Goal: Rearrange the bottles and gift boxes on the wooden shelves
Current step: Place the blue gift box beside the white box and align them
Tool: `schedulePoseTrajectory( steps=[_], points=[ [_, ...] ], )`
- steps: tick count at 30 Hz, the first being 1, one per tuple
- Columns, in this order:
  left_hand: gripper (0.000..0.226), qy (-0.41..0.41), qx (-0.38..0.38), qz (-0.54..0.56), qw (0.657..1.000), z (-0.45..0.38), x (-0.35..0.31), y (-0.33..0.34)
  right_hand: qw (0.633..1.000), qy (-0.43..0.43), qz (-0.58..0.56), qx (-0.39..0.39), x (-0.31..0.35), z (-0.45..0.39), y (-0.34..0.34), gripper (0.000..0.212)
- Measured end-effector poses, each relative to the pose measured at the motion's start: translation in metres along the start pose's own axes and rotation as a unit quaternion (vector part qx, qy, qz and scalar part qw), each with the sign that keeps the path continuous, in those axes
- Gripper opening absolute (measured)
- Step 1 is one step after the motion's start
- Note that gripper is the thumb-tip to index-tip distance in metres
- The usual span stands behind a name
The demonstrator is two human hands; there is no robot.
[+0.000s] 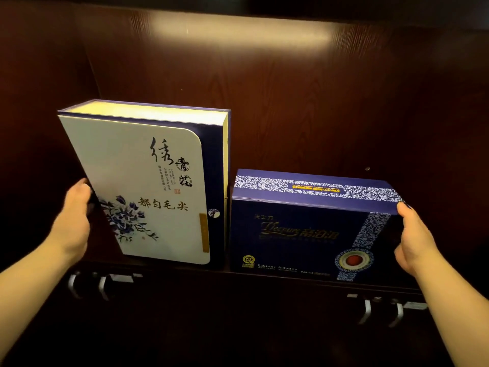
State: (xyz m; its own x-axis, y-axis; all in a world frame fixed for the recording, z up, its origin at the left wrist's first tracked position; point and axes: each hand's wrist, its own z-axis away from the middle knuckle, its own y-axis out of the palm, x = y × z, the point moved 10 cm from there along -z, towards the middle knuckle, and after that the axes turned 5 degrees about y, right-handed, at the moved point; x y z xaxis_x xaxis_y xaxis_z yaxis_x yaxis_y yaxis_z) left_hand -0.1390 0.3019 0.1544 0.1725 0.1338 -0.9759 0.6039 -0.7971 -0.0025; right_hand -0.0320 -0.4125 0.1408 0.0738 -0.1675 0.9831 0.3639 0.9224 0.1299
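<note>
White box (137, 186) in left fingers (86, 193)

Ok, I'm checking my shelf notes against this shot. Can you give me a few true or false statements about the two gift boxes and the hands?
1. The white floral box stands taller than the dark blue box. True.
2. The left hand holds the dark blue box. False: it grips the white box's left edge.
3. The right hand is at the blue box's right edge. True.
4. Bottles stand between the boxes. False: none are visible.
</note>
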Motion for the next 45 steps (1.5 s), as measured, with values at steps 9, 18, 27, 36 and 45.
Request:
schedulePoseTrajectory(
  steps=[9,18,27,36,45],
  points=[
    [0.084,0.035,0.041,-0.086,0.995,0.0,0.024,0.027,1.0,0.004,-0.001,0.005,0.002,-0.001,0.002,0.034],
    [0.088,0.056,0.009,-0.086,0.995,-0.001,0.029,0.029,1.0,0.006,0.004,-0.003,0.001,-0.001,0.001,0.037],
    [0.068,0.061,0.023,-0.06,0.996,0.001,0.024,0.042,1.0,0.012,0.01,-0.004,0.003,0.004,0.003,0.031],
    [0.076,0.062,0.03,-0.066,0.995,0.001,0.028,0.044,1.0,0.01,0.006,-0.006,0.004,0.003,0.004,0.035],
    [0.091,0.05,0.024,-0.087,0.995,-0.001,0.032,0.043,1.0,0.013,0.01,-0.002,0.005,0.001,0.003,0.038]
  ],
)
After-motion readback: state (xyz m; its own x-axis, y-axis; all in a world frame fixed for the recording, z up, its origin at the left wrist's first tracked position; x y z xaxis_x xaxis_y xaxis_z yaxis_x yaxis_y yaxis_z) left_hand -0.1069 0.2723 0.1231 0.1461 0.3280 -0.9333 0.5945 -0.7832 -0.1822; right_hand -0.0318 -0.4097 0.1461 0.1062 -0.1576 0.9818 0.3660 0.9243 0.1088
